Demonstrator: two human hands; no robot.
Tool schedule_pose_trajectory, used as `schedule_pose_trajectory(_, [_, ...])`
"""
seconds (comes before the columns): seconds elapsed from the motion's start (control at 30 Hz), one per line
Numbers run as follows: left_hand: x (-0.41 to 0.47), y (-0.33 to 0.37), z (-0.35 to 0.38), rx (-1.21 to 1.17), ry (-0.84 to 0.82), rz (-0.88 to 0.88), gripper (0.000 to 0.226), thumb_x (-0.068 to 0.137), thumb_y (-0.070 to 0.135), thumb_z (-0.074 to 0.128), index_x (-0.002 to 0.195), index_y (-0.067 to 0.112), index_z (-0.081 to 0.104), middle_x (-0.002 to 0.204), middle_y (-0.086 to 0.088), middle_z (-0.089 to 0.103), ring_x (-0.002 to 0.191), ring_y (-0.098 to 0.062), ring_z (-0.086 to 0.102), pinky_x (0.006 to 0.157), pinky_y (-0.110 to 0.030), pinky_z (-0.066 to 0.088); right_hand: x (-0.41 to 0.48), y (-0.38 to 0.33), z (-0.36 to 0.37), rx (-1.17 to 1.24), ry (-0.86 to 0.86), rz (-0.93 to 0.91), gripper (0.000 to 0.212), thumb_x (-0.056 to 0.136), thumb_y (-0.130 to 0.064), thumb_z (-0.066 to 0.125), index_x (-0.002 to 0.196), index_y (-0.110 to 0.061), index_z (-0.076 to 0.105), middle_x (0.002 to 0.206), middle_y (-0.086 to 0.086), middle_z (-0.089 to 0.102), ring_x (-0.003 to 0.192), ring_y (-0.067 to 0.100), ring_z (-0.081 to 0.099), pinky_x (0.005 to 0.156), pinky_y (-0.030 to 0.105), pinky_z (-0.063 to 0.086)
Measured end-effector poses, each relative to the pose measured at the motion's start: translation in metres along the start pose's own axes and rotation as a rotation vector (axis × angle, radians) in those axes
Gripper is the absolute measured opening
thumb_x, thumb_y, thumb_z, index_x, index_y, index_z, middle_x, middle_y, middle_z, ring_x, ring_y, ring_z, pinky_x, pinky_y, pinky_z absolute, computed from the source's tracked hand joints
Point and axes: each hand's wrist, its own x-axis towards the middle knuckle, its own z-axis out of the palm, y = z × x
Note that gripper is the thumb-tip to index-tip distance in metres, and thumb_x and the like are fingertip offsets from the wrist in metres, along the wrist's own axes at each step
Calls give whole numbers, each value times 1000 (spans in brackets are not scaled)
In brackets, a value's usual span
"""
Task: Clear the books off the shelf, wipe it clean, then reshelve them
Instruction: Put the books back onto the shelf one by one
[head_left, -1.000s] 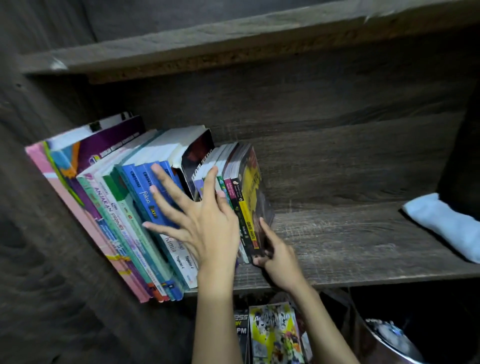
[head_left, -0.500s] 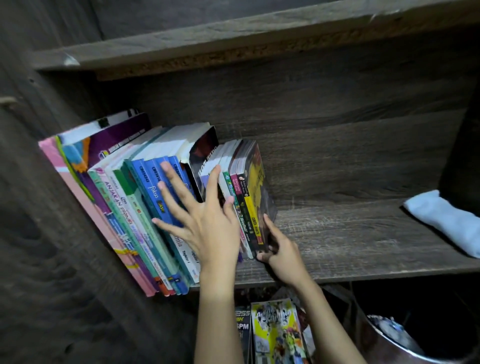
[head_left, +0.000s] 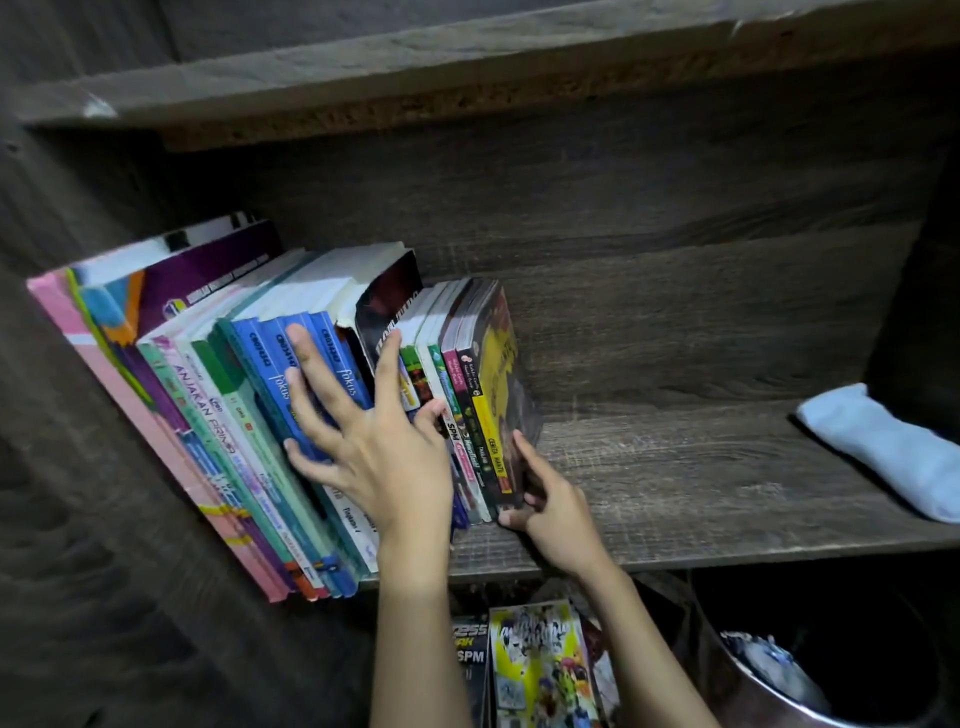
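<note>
Leaning to the left against the side wall, the books (head_left: 218, 415) stand in one row at the left end of the shelf (head_left: 675, 493), spines outward, tall volumes at the wall and small paperbacks at the right end of the row. Left hand (head_left: 379, 457): released, fingers straight and spread, palm and fingers pressed flat on the blue spines and the neighbouring paperbacks near the middle of the row. Right hand (head_left: 550, 504): grasping the yellow-spined book (head_left: 488, 415), the last one on the right, at its lower end, with fingers along the cover and the thumb at the bottom front edge. That book touches its neighbour and rests on the shelf board. A pale blue cloth (head_left: 883, 447) lies on the same shelf at the far right, well apart from the row. Below the shelf, a yellow-covered comic (head_left: 540, 670) lies among other printed covers, with a metal container (head_left: 769, 691) to its right; its contents cannot be made out.
</note>
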Motion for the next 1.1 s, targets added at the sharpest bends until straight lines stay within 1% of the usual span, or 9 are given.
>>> schedule_pose_trajectory(0.1, [1, 0, 0, 21, -19, 5, 71, 77, 27, 72, 137, 46, 40, 158, -10, -9, 144, -33, -1, 104, -64, 15, 1, 2, -1, 3, -7, -2, 100, 69, 5, 76, 139, -50, 30, 113, -16, 61, 91, 2, 61, 95, 23, 48])
schedule_pose_trajectory(0.23, [1, -2, -1, 49, -18, 19, 64, 77, 32, 73, 133, 45, 44, 158, -11, -9, 143, -33, -1, 103, -64, 17, 3, 4, -2, 24, -10, -7, 101, 68, 5, 77, 137, -51, 31, 116, -12, 62, 93, 4, 64, 93, 22, 49])
schedule_pose_trajectory(0.37, [2, -2, -1, 50, -24, 25, 63, 77, 33, 72, 133, 43, 44, 158, -10, -11, 143, -34, -2, 104, -64, 16, 4, 5, -1, 28, -9, -2, 100, 67, 5, 77, 140, -47, 33, 118, -8, 63, 95, 5, 65, 91, 22, 50])
schedule_pose_trajectory(0.57, [-1, 4, -2, 11, -15, 7, 64, 78, 26, 73, 134, 36, 44, 157, -10, -14, 144, -34, -6, 107, -63, 12, 1, 2, -1, 24, -5, -4, 98, 68, 6, 76, 142, -42, 33, 117, -9, 63, 93, 3, 63, 88, 18, 49])
schedule_pose_trajectory(0.73, [-3, 9, -3, -48, -14, -10, 62, 77, 20, 73, 131, 31, 45, 157, -10, -16, 144, -33, -9, 110, -60, 5, 1, 2, -1, 14, 1, -13, 98, 68, 5, 76, 142, -42, 33, 116, -11, 63, 92, 2, 63, 92, 22, 49])
schedule_pose_trajectory(0.83, [-4, 6, -1, -81, -2, 18, 57, 77, 21, 73, 127, 28, 48, 157, -12, -13, 143, -35, -7, 110, -60, 4, 2, 4, 1, 18, 12, -14, 100, 67, 7, 76, 141, -45, 34, 115, -11, 64, 89, 3, 64, 94, 25, 50])
schedule_pose_trajectory(0.93, [-8, 3, -1, -143, 39, 6, 49, 75, 25, 73, 119, 25, 52, 157, -13, -4, 143, -35, -2, 111, -58, 5, 2, 3, 1, 27, 11, -5, 100, 67, 8, 75, 141, -45, 33, 115, -11, 63, 89, 2, 64, 93, 24, 49])
schedule_pose_trajectory(1.03, [-11, 1, 1, -219, 138, 3, 39, 75, 29, 73, 109, 23, 56, 154, -12, 12, 139, -34, 9, 109, -56, 15, 1, 1, 0, 32, 7, 2, 98, 69, 10, 74, 142, -41, 33, 115, -9, 63, 89, -1, 62, 91, 18, 47])
schedule_pose_trajectory(1.1, [-15, -3, 2, -258, 246, 16, 33, 76, 30, 71, 105, 21, 58, 142, -6, 22, 129, -29, 23, 104, -49, 24, 0, 0, -1, 19, 2, 6, 98, 70, 9, 74, 143, -41, 32, 113, -9, 63, 90, 0, 62, 92, 19, 47])
